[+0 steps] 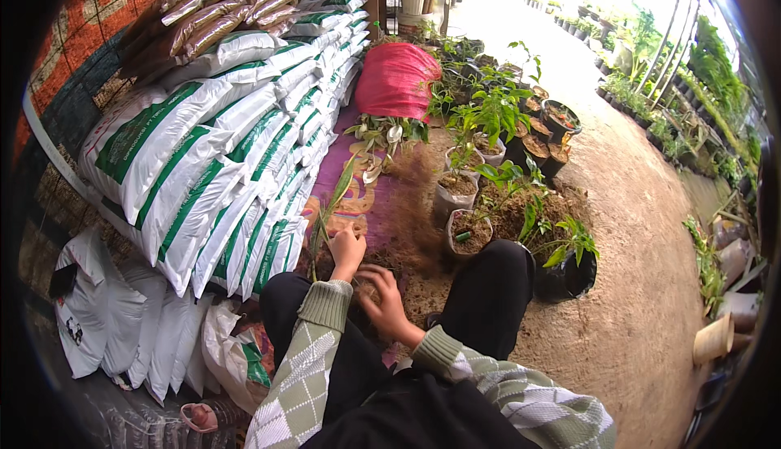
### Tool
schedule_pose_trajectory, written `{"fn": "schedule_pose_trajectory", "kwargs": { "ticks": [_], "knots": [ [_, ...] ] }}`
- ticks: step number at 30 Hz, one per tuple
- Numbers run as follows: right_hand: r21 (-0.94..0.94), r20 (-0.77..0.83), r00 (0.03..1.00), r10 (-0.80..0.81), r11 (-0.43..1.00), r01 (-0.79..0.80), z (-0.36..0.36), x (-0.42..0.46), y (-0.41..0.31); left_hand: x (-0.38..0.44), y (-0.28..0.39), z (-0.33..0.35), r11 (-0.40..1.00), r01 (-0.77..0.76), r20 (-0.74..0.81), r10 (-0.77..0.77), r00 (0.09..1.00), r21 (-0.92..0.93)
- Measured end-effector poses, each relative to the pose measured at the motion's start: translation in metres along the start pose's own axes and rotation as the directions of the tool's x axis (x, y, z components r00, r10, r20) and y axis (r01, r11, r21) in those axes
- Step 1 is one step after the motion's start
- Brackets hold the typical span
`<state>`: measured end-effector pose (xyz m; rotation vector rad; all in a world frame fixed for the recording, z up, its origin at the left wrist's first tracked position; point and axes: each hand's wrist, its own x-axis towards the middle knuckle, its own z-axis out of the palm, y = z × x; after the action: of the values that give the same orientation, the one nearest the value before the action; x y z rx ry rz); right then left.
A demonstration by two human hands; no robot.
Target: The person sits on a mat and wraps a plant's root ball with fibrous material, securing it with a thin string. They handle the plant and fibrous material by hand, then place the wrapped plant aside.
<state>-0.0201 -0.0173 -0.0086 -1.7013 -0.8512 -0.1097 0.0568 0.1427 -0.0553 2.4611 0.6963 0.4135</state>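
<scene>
My left hand is closed around the lower part of a plant with long, upright leaves, in front of my left knee. Just right of it and nearer my body, my right hand has curved fingers over a brownish clump of roots or fibre; whether it grips the clump is unclear. Brown fibrous material lies ahead on a purple printed sheet. Part of the plant's base is hidden by my left hand and sleeve.
White and green sacks are stacked on the left. Potted seedlings and a black plastic grow bag stand around a soil heap on the right. A red woven sack lies ahead, with cut leaves at its mouth.
</scene>
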Motion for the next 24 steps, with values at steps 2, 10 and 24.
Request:
{"fn": "schedule_pose_trajectory", "kwargs": {
  "ticks": [2,10,24],
  "knots": [
    [-0.038,0.096,0.991,-0.089,0.995,0.092,-0.008,-0.010,-0.019,0.001,0.000,0.011,0.990,-0.080,-0.016,0.082,0.997,0.114],
    [-0.066,0.150,0.975,-0.164,0.982,0.175,-0.024,-0.004,-0.042,-0.002,0.006,0.033,0.855,-0.273,0.108,0.251,0.962,0.441],
    [-0.129,-0.030,0.907,-0.420,0.901,0.413,-0.009,0.007,-0.065,0.089,-0.065,0.019,0.711,0.428,0.174,-0.403,0.898,-0.558]
  ]
}}
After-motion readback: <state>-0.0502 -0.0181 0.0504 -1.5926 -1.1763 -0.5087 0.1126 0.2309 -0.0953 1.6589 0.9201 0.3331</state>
